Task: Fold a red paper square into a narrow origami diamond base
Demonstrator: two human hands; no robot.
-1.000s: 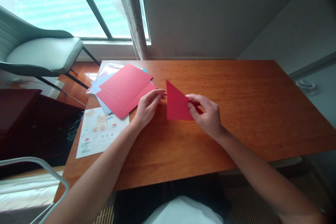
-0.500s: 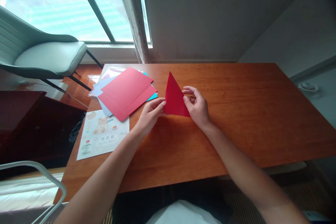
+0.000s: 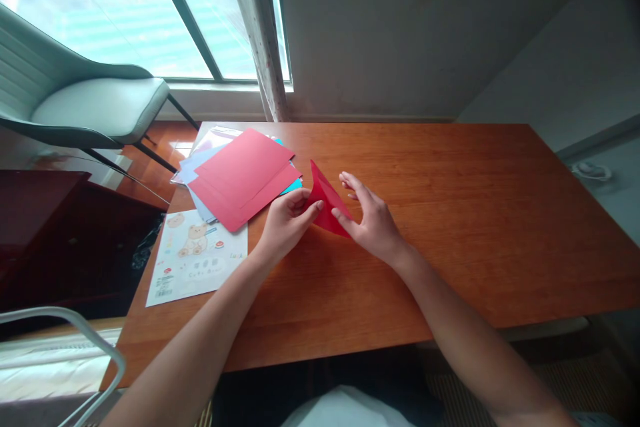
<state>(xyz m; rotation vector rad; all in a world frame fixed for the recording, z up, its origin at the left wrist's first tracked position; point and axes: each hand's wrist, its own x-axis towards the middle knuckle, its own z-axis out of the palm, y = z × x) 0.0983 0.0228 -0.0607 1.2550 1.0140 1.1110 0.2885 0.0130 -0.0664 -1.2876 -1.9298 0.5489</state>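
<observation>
One folded red sheet [image 3: 328, 196], left hand [image 3: 284, 223] pinching it, between the table [image 3: 450, 227]'s far and near edges. Step: folding, apparently; right hand [image 3: 374, 221] open, next likely needing to close.

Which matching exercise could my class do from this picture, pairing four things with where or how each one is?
Things:
1. Folded paper
2. Bear sheet
3. Chair
4. Curtain

Places and states:
a. Hanging before the window
b. Lying flat on the table
c. Standing beyond the table's left edge
d. Held in the left hand

Pairs: 1-d, 2-b, 3-c, 4-a
</observation>
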